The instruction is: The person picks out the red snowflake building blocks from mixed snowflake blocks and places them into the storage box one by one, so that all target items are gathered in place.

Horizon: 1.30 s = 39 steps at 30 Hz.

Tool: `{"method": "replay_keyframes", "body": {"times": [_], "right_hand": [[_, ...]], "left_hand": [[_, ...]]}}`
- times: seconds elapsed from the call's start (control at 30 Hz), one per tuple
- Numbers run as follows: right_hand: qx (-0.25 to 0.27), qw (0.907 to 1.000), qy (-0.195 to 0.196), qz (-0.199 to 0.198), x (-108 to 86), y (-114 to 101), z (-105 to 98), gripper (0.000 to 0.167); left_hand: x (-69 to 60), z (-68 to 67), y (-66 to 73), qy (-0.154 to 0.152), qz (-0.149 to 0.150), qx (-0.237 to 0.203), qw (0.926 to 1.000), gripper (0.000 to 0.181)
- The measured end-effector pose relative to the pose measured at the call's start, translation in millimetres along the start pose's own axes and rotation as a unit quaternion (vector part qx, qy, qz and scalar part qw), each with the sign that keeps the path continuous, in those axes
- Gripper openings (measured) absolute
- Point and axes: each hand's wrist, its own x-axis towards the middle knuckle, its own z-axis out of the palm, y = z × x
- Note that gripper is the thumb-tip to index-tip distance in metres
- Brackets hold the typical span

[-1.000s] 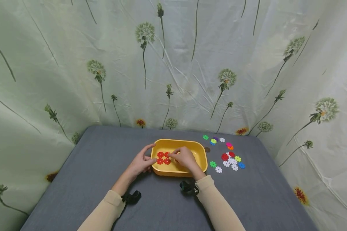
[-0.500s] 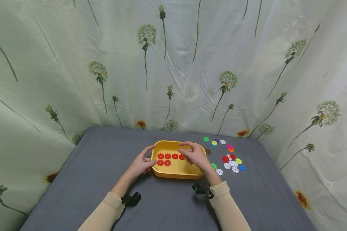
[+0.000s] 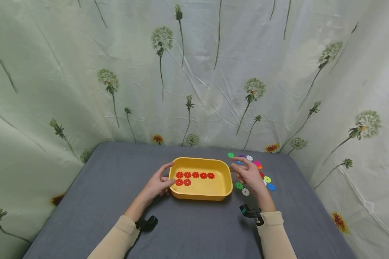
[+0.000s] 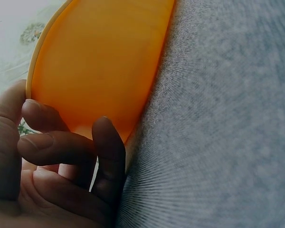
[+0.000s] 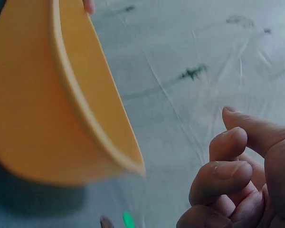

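Observation:
A yellow plastic basin [image 3: 201, 190] stands on the cloth, with several red snowflake discs [image 3: 195, 175] lying flat inside. Most form a back row; two lie in front at the left. My left hand [image 3: 159, 183] grips the basin's left end, thumb and index finger spread along the rim. In the left wrist view its other fingers [image 4: 57, 147] curl beside the orange-lit wall. Just beyond the basin's right end hovers my right hand [image 3: 249, 175], fingers loosely bent and holding nothing. Beneath and around it lie loose discs, some hidden by the hand.
Right of the basin, green discs [image 3: 238, 185], a white disc [image 3: 245, 192], a blue disc [image 3: 271, 187] and a yellow-green disc [image 3: 267, 179] lie scattered. Grey cloth [image 3: 194, 230] covers the table. A curtain with printed dandelions [image 3: 201, 72] hangs behind.
My right hand has left the inside of the basin and moved right, over the loose discs. The red discs it covered now show. My left hand stays at the basin's left end.

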Motion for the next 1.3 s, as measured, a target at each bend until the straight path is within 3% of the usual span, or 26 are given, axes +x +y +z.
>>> {"method": "replay_keyframes", "body": {"times": [0.27,0.53,1.1,1.3], "right_hand": [[0.000,0.9978,0.065,0.014,-4.4,17.7,-37.7,0.054],[0.007,0.9915,0.113,0.064,-10.8,27.0,-62.5,0.056],[-0.030,0.9853,0.137,0.098,-11.2,45.7,-86.4,0.060],[-0.059,0.9818,0.136,0.118,-8.1,55.5,-83.8,0.057]], "left_hand": [[-1.3,1.5,-3.4,-0.002,0.000,-0.004,1.0000,0.073],[-0.1,2.1,-2.2,0.001,-0.002,-0.003,1.0000,0.073],[1.5,-1.6,-1.5,-0.010,0.006,-0.009,0.9999,0.074],[1.0,-1.3,-1.9,-0.010,0.008,-0.007,0.9999,0.074]]}}
